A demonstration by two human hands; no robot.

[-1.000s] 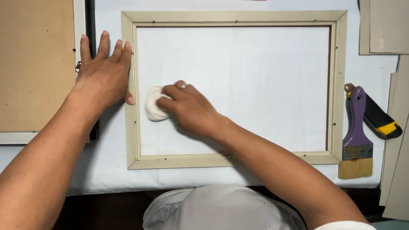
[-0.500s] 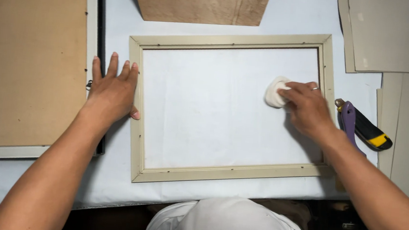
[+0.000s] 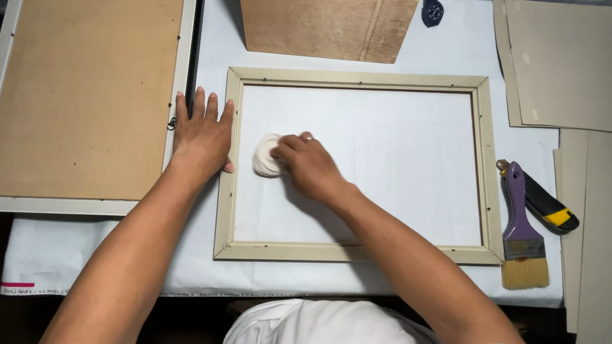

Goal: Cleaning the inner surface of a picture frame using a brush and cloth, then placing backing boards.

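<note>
1. Head view, looking down: white sheet (image 3: 432,44) covers the worktop, w/ everything below laid on it.
2. Far left, a large frame w/ brown backing board (image 3: 84,82) lies face down, its pale border showing all round.
3. Centre, the pale wooden frame (image 3: 226,187) lies flat, back side up, white surface inside its opening.
4. Right side, grey card sheets (image 3: 583,66) stacked at top right & down the right edge; a brown cardboard piece (image 3: 325,17) sits just above the centre frame.
5. Small dark object (image 3: 433,11) at top edge, just right of the cardboard; too small to tell what it is.
6. Purple-handled brush (image 3: 522,233) lies just right of the centre frame, bristles toward the person; a black-and-yellow utility knife (image 3: 545,205) lies beside it, touching or nearly so.
7. Left hand (image 3: 203,135) is spread flat, fingers wide, holding nothing, pressing on the sheet & the frame's left rail.
8. Right hand (image 3: 310,166) is closed narrow round a white cloth wad (image 3: 267,154), pressing it onto the white surface inside the frame, near the left rail, just beside the left hand.
</note>
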